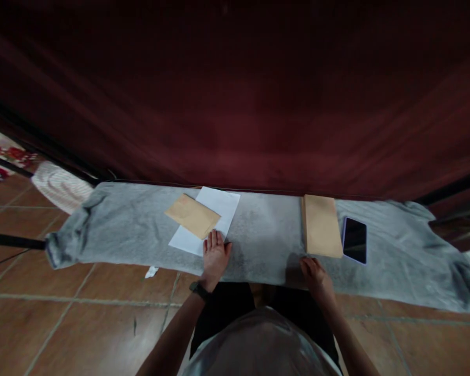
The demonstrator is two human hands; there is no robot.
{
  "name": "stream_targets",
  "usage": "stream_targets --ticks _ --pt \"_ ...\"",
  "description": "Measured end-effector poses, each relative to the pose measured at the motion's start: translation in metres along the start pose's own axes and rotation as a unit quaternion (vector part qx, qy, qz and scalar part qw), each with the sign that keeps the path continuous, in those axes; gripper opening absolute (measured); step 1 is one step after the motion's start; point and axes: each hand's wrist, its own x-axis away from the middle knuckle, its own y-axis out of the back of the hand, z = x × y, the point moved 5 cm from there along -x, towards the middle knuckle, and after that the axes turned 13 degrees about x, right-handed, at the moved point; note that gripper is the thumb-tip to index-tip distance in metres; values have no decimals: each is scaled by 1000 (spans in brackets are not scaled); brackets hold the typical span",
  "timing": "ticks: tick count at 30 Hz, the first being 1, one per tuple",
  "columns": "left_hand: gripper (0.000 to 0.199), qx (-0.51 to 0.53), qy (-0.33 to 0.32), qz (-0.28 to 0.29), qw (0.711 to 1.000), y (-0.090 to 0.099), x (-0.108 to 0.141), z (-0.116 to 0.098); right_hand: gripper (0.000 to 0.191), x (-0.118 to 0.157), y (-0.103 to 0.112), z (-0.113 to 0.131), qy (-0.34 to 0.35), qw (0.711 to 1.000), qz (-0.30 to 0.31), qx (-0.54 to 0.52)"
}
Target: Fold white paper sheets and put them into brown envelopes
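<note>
My left hand [216,254] lies flat with its fingers stretched out on the lower edge of a white sheet of paper [227,206]. A tan paper envelope [192,215] rests at a slant on that sheet, just beyond my fingertips. By my left thumb is a dark patch that I cannot make out. My right hand [316,277] is at the near edge of the cloth, its fingers curled in and nothing visible in them. Close above it stands a neat stack of tan envelopes [322,225].
A phone with a purple edge [354,240] lies right of the stack. Grey cloth [266,224] covers the long narrow surface. A dark red curtain-like sheet [235,120] hangs behind it. Below is a tiled floor [113,313] with a white scrap [151,272].
</note>
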Motion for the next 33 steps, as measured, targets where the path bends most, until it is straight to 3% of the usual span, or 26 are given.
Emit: stream_targets --ticks 7,17,22,26,27,30,33 --pt "47 -51 -12 62 997 -2 -4 -3 26 -2 6 26 82 992 8 96" --pt "40 -5 -20 66 998 22 -15 -14 27 -4 1 25 27 996 60 62" --pt "33 -9 -45 86 995 32 -6 -54 26 -12 -6 39 -23 988 72 -133" --pt "36 26 -112 113 987 28 20 -109 44 -23 -21 64 -117 921 146 -341" --pt "37 42 -126 118 984 25 28 -123 48 -26 -23 69 -150 906 144 -368" --pt "37 110 -148 139 973 15 49 -157 47 -37 -24 85 -156 883 139 -421" --pt "33 177 -153 149 961 10 57 -167 42 -46 -27 86 -147 871 142 -447"
